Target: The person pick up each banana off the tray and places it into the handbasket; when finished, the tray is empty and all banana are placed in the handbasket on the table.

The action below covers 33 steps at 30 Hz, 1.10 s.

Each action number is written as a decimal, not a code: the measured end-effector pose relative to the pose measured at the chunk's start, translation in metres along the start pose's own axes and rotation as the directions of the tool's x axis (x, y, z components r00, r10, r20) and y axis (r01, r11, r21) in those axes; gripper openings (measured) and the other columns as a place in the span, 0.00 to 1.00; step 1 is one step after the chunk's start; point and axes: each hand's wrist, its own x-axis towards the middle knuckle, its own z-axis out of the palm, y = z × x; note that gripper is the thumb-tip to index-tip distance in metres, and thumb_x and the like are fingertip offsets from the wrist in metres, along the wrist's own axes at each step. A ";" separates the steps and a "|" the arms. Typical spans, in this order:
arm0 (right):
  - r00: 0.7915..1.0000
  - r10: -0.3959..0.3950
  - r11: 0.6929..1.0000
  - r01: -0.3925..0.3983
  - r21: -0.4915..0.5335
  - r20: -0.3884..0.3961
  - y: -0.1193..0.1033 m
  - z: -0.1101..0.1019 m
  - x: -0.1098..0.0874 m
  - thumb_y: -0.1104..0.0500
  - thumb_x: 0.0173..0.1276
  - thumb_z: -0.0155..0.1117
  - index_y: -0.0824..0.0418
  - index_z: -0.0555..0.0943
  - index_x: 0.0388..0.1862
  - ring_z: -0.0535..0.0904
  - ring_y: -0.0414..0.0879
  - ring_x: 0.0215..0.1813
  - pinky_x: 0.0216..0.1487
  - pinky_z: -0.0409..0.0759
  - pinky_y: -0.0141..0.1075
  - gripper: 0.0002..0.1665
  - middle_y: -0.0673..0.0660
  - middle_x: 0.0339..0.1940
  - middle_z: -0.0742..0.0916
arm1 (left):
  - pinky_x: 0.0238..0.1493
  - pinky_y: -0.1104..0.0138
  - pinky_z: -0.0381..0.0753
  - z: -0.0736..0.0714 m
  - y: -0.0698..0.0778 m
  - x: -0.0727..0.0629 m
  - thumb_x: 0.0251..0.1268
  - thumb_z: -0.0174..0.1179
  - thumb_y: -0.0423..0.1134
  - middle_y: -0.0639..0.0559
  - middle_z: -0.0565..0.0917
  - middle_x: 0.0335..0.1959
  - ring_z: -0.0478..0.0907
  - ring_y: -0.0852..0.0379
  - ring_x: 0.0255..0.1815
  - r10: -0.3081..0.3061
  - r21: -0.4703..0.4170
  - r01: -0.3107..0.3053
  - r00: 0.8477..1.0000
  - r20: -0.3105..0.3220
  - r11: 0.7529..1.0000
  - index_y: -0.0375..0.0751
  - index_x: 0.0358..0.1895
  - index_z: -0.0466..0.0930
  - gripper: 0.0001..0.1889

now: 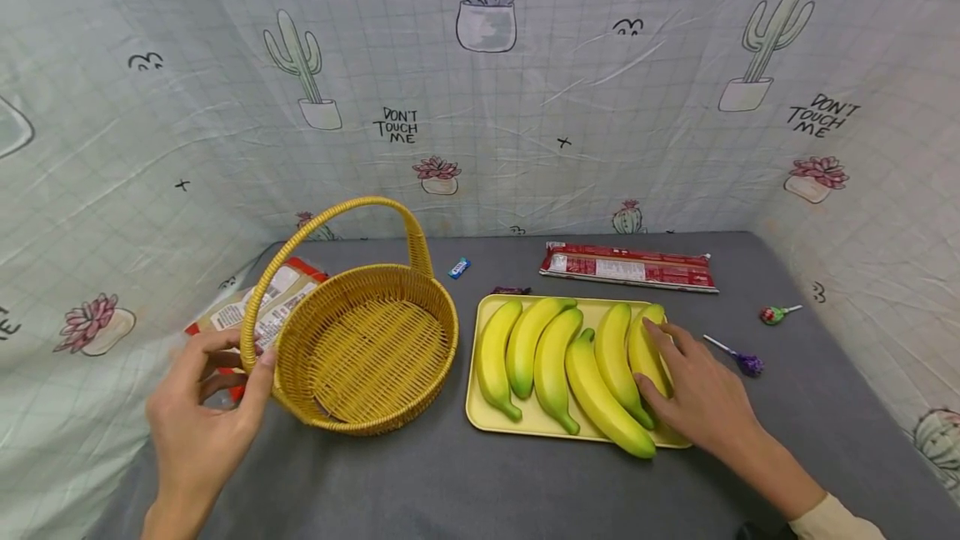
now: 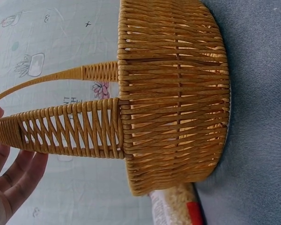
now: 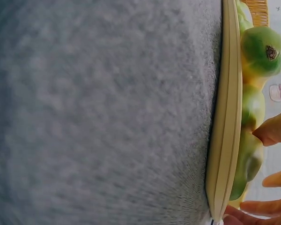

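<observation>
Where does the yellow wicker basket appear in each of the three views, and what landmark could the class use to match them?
Head: left of centre, the basket seen from above, handle up.
Left wrist: large, from the middle rightward, the basket turned sideways, handle pointing left.
Right wrist: only a sliver of the basket at the top, near the right corner.
Shared landmark: the grey table surface.

"DON'T TOUCH ME" lettering (image 1: 396,125) on the patterned backdrop cloth (image 1: 517,107).
</observation>
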 end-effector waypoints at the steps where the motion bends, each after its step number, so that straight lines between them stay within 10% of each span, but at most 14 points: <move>1: 1.000 0.009 1.000 -0.009 0.003 0.007 0.000 0.000 0.000 0.47 0.69 0.75 0.63 0.70 0.79 0.80 0.71 0.57 0.39 0.86 0.64 0.46 0.73 0.68 0.76 | 0.33 0.84 0.79 0.000 0.000 0.000 0.54 0.72 0.19 0.46 0.84 0.38 0.81 0.70 0.31 -0.003 0.002 0.003 1.000 0.001 1.000 0.23 0.49 0.84 0.17; 12: 0.998 0.030 0.998 -0.033 0.047 0.053 -0.001 0.001 0.002 0.53 0.64 0.78 0.69 0.73 0.76 0.81 0.71 0.55 0.46 0.85 0.67 0.45 0.76 0.62 0.80 | 0.34 0.84 0.80 0.001 -0.002 0.000 0.56 0.73 0.20 0.40 0.84 0.38 0.82 0.70 0.32 0.003 0.009 -0.003 1.000 0.006 1.000 0.24 0.49 0.84 0.17; 33: 0.997 0.072 0.997 -0.072 0.006 0.023 -0.004 0.000 0.000 0.56 0.64 0.73 0.64 0.76 0.74 0.83 0.67 0.50 0.29 0.86 0.60 0.39 0.71 0.58 0.84 | 0.36 0.84 0.80 0.001 0.003 -0.006 0.57 0.71 0.20 0.50 0.85 0.40 0.81 0.70 0.35 0.029 0.001 -0.029 0.999 -0.020 1.000 0.22 0.49 0.85 0.15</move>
